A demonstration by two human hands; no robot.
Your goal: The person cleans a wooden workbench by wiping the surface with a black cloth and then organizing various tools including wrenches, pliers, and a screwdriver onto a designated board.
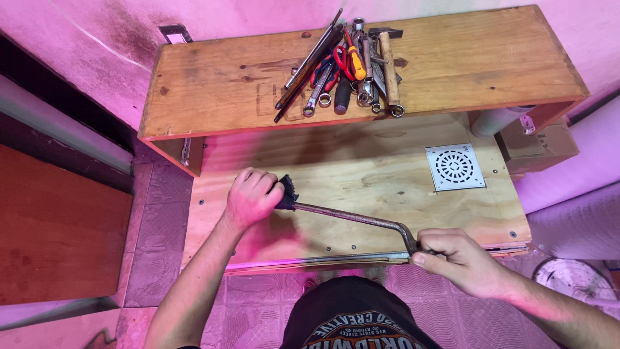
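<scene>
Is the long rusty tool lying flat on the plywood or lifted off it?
Cannot tell for sure. The rusty tool runs low across the plywood board, gripped by the left hand and right hand.

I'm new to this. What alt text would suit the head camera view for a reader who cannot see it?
Seen from above, a person's left hand grips the black knob of a rusty hand brace while the right hand holds its crank, over a plywood board with a square metal drain grate. Hand tools lie piled on a wooden shelf behind.

Table [361, 169] bare plywood, matt, grainy. Shelf [232, 77] varnished wood, scuffed. Bar [352, 215] rusty dull metal. Grate [454, 167] pale perforated metal. Tools [349, 64] shiny steel, plastic handles.
</scene>
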